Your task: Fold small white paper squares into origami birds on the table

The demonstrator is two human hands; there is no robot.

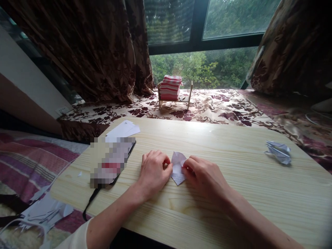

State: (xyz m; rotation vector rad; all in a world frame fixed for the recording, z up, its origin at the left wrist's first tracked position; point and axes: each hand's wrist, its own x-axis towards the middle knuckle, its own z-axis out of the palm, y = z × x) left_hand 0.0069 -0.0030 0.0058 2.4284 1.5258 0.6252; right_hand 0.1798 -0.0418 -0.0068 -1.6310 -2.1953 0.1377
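Observation:
A small folded piece of white paper [177, 169] lies on the light wooden table, pointed at its lower end, with faint print near that point. My left hand [155, 171] pinches its left edge between thumb and curled fingers. On the other side, my right hand [203, 173] has its fingertips closed on the right edge of the paper. The fingertips of both hands hide parts of the paper's edges.
Folded paper pieces [278, 152] lie at the table's right. On the left are a blurred-out device with a black strap [90, 204] and white paper sheets [123, 129]. Paper scraps [46, 211] lie beyond the left edge. A small rack with striped cloths [170, 88] stands on the windowsill.

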